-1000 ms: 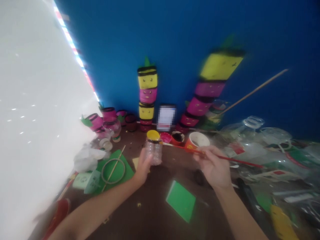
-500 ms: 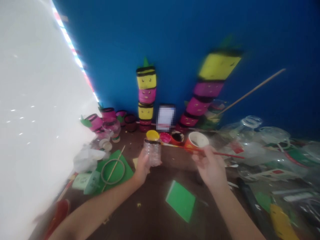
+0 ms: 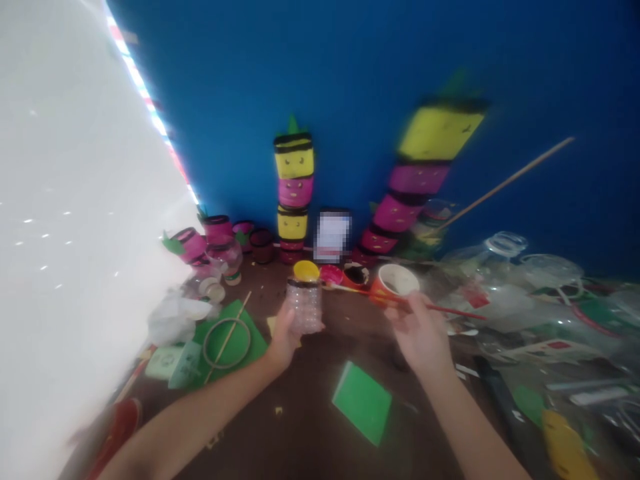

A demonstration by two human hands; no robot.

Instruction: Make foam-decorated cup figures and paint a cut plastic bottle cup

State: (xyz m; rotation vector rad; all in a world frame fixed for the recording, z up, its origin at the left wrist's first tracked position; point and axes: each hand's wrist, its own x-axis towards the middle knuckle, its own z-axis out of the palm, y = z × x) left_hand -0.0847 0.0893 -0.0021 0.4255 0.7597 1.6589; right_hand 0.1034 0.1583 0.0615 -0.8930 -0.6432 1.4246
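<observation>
My left hand (image 3: 285, 335) is wrapped round a clear ribbed plastic container (image 3: 305, 308) with a dark band at its top. My right hand (image 3: 419, 330) pinches a long red paintbrush (image 3: 450, 310), whose tip points left toward the container's upper right edge. Whether the tip touches it I cannot tell. Just behind the container is a yellow paint pot (image 3: 306, 270). Beside it sit a pink pot (image 3: 331, 275) and a dark pot (image 3: 356, 275). A red and white cup (image 3: 397, 281) stands close behind my right hand.
Stacked yellow and pink painted containers (image 3: 295, 190) stand against the blue wall, near a phone-like screen (image 3: 333, 237). Clear plastic bottles (image 3: 505, 267) crowd the right. Green sheets (image 3: 363, 402) lie on the brown table (image 3: 280, 440). A grey ring (image 3: 227, 343) lies at left.
The brush tip has shifted slightly left and down, nearer the container's rim. Both hands keep their grips, and the rest looks almost the same.
</observation>
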